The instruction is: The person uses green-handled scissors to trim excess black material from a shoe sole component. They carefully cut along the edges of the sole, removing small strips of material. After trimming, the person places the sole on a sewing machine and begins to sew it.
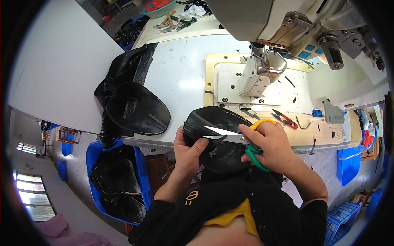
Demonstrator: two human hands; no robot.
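My left hand (186, 156) is closed on the edge of a black leather shoe upper (225, 160), thumb on top. Its curved, hollow form is held just in front of the table's near edge. In my right hand (273, 145) is a pair of scissors (223, 132) with one yellow and one green handle. The parted blades point left across the upper, close to my left thumb. A small dark strip or flap (220, 140) lies at the lower blade; whether it is being cut I cannot tell.
Ahead stands a post-type sewing machine (262, 76). Red-handled thread snips (286, 119) and black scraps lie on the wooden board (305, 133). More black uppers (137, 108) rest on the table's left edge, above a blue crate (145, 180) holding several others. Hand tools (176, 23) lie at the back.
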